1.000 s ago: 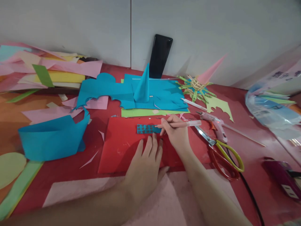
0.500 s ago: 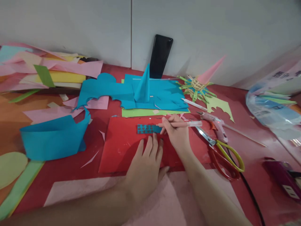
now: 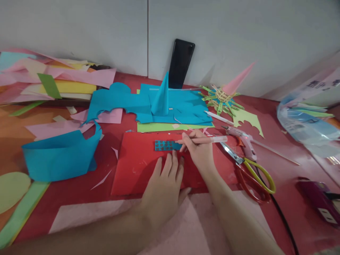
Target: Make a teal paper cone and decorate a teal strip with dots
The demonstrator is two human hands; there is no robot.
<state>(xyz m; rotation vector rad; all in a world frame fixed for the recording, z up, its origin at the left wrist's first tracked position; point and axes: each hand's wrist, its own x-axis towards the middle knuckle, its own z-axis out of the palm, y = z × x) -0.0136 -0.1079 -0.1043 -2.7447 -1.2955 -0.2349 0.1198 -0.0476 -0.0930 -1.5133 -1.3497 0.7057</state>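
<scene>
A small blue paper strip (image 3: pixel 164 145) with rows of dark reddish heart-like marks lies on a red sheet (image 3: pixel 132 170). My right hand (image 3: pixel 200 150) pinches a pinkish marker pen (image 3: pixel 203 140), its tip at the right part of the strip. Below the strip, my left hand (image 3: pixel 166 180) lies flat on the red sheet with fingers stretched out. Its fingertips reach the strip's lower edge, and nothing is held in it. The right end of the strip is partly covered by my right hand.
Right of my hands lie scissors (image 3: pixel 240 161) and a pink glue gun (image 3: pixel 243 138). Behind stand a blue paper cone (image 3: pixel 162 97), blue sheets (image 3: pixel 186 102) and a phone (image 3: pixel 182 63) against the wall. A curled blue paper piece (image 3: pixel 58 156) sits left; a power strip (image 3: pixel 318 200) lies far right.
The pen and my right hand have shifted very slightly to the left along the strip. My left hand stays in place.
</scene>
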